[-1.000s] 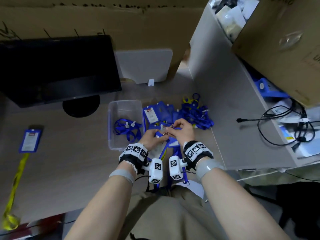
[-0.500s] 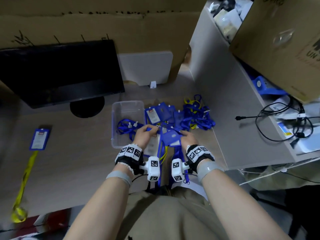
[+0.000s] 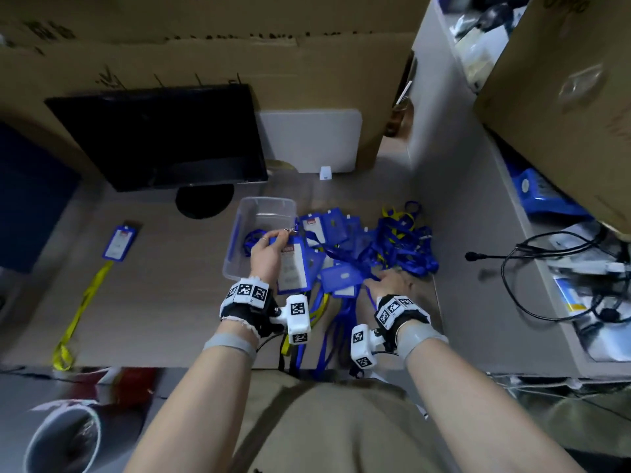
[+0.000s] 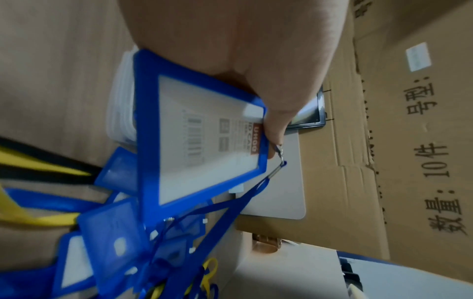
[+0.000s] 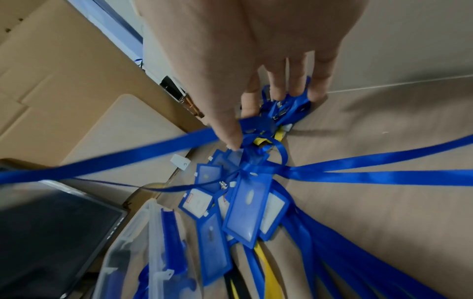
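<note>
Wooden desk [image 3: 153,302] seen from above. Hands joined a second ago have parted: the left hand [image 3: 266,256] pinches a blue badge holder [image 3: 293,264] by its top, lanyard clip [image 4: 279,153] attached, so this one looks finished, at a clear bin [image 3: 266,208] edge; the right hand [image 3: 389,283], fingers spread, touches the lanyard pile [image 3: 406,247]. Holder's card [image 4: 204,141] reads "UHOO ID"; a far carton [image 4: 422,161], "10件".

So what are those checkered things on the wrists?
Each wrist wears a black cuff with white blocks printed in black square codes, a white boxy camera, and a grey strap behind. No sleeves. The left hand wears a thin ring.
</note>
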The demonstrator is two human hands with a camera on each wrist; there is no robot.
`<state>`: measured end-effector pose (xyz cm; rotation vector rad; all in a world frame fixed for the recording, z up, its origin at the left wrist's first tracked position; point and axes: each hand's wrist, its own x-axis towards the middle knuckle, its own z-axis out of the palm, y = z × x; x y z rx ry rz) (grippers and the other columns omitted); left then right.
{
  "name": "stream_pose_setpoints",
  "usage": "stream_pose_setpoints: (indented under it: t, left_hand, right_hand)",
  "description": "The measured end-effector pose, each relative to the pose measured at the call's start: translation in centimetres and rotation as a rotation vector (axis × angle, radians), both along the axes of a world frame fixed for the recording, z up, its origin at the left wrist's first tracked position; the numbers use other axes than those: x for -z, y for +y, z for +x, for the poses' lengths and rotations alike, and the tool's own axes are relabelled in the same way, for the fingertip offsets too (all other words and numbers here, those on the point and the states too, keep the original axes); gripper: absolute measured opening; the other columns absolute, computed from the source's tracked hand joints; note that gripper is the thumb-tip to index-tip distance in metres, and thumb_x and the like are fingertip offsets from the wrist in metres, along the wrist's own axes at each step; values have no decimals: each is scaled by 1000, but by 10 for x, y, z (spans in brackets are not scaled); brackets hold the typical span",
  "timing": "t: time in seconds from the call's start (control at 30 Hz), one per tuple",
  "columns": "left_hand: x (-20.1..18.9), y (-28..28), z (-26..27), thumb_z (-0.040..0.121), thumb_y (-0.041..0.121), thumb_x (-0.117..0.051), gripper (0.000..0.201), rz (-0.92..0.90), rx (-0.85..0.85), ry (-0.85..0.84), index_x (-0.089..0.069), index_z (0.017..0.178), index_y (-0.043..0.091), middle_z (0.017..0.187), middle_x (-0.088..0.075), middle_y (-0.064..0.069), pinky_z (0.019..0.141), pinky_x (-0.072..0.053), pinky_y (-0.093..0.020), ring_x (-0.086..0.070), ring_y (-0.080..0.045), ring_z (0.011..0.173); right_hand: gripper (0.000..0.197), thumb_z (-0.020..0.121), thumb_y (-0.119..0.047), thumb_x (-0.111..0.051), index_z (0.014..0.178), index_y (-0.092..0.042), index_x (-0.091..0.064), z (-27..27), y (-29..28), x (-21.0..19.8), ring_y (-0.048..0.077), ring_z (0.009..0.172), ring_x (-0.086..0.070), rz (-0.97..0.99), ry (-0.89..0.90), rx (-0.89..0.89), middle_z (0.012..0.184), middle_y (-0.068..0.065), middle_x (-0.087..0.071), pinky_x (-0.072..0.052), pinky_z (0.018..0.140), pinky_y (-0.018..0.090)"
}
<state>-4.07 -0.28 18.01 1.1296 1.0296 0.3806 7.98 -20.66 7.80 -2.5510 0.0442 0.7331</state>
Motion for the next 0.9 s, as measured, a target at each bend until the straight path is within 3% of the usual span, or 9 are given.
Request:
stream_pose_setpoints:
  t: [0.07, 0.17, 0.27, 0.37, 0.47, 0.53, 0.7, 0.8, 0.9]
  left_hand:
    - [-5, -6, 1, 91, 20, -65, 7, 6, 73, 0, -68, 85, 18, 82, -71, -4, 78, -53, -37, -64, -22, 79]
    - [-15, -15, 6, 92, 19, -64, 10, -45, 167, -28, -69, 83, 19, 79, -72, -5, 79, -53, -40, -65, -25, 77]
    - [-25, -15, 13, 93, 17, -62, 11, -70, 169, -102, -67, 83, 18, 75, -71, -4, 77, -53, -40, -65, -23, 70]
    - [-33, 2, 16, 93, 18, -62, 11, -20, 7, -145, -67, 83, 19, 76, -70, -4, 78, -52, -39, -64, -20, 68]
    - [-35, 25, 17, 88, 26, -67, 7, 15, -191, -161, -69, 83, 23, 88, -70, -8, 90, -52, -49, -64, -26, 82]
    - [-36, 33, 19, 88, 28, -68, 6, 23, -243, -168, -70, 86, 23, 96, -69, -11, 92, -53, -51, -63, -26, 87]
    - [-34, 42, 35, 92, 25, -64, 12, 39, -295, -160, -67, 100, 17, 94, -70, -9, 87, -57, -41, -65, -20, 80]
    - [-29, 45, 45, 92, 24, -64, 14, 36, -283, -150, -65, 102, 15, 86, -69, -3, 78, -56, -33, -64, -15, 74]
    - [-26, 42, 51, 93, 22, -63, 7, 39, -263, -138, -63, 97, 16, 83, -68, -1, 64, -54, -23, -63, -12, 71]
  right_hand:
    - [51, 73, -39, -75, 120, -26, -61, -1, 10, -15, 26, 122, -49, 139, -23, -99, 137, 5, -47, -45, 99, 35]
    - [68, 72, -35, -80, 134, -37, -50, -1, 30, -32, 26, 133, -35, 356, -25, -282, 146, -1, -39, -35, 110, 42]
    - [49, 66, -55, -76, 112, -41, -65, 0, 49, -33, 28, 122, -44, 331, 43, -324, 125, -1, -58, -43, 103, 43]
    - [34, 75, -60, -64, 76, -26, -65, 3, 56, -38, 33, 105, -52, 195, 109, -285, 91, 6, -64, -46, 84, 37]
    - [40, 88, -44, -61, 59, -19, -51, 10, 48, -40, 29, 69, -56, 123, 54, -170, 59, 2, -52, -39, 60, 31]
    - [35, 91, -38, -59, 66, -13, -57, 17, 41, -43, 25, 55, -50, 31, -15, -98, 60, 5, -55, -44, 58, 31]
    - [40, 100, -34, -38, 117, -3, -57, 44, 21, -52, 39, 105, -59, 54, 8, 217, 118, 21, -63, -41, 78, 39]
    - [66, 100, -55, -24, 122, -1, -56, 50, 17, -58, 41, 110, -57, 128, -20, 369, 121, 22, -61, -35, 76, 37]
    - [97, 84, -81, -8, 112, -5, -62, 53, 21, -62, 40, 88, -67, 340, -4, 577, 101, 17, -68, -52, 77, 42]
